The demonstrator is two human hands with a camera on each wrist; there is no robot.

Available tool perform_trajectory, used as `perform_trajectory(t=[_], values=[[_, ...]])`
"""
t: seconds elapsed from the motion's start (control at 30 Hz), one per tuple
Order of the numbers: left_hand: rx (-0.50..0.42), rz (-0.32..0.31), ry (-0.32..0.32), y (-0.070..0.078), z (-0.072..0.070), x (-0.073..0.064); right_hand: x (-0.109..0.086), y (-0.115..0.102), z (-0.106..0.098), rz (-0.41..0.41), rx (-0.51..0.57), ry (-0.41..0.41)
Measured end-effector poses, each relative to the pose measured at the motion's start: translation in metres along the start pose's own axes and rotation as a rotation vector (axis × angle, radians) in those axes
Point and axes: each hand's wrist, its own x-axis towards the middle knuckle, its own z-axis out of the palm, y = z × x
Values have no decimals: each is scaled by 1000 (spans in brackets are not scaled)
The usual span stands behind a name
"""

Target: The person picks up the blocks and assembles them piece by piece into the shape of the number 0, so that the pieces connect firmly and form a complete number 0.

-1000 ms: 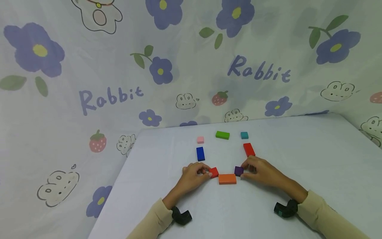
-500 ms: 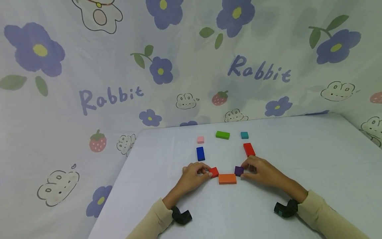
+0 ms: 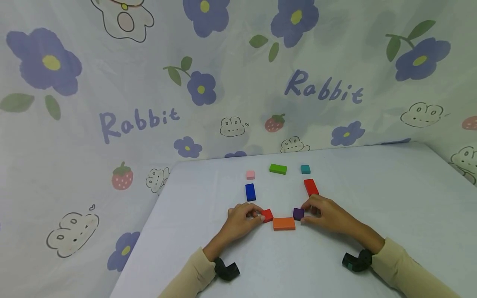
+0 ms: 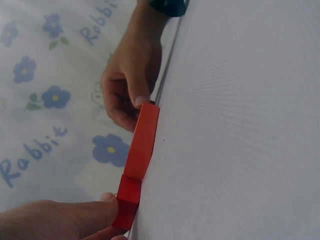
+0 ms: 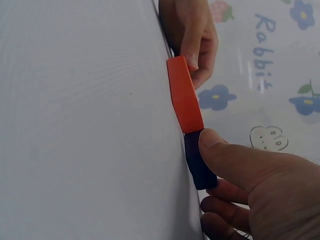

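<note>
Pinching small red block (image 3: 267, 215) in left hand (image 3: 242, 219) and purple block (image 3: 298, 214) in right hand (image 3: 329, 212), down on desk (image 3: 372, 182), with orange block (image 3: 284, 224) between the hands. Near blue block (image 3: 250, 192) just beyond left hand and long red block (image 3: 311, 187) just beyond right hand, with pink block (image 3: 250, 175), green block (image 3: 278, 169) and teal block (image 3: 305, 169) farther beyond both.

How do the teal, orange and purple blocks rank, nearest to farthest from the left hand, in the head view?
1. Orange block, right of the left hand
2. Purple block, held by the right hand
3. Teal block, back right
</note>
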Motion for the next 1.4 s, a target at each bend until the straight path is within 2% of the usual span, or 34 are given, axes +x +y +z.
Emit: perform_trajectory(t=[1.4], values=[[-4,9,1,-1,0,0,-1,-7,-2,42,-5,-20]])
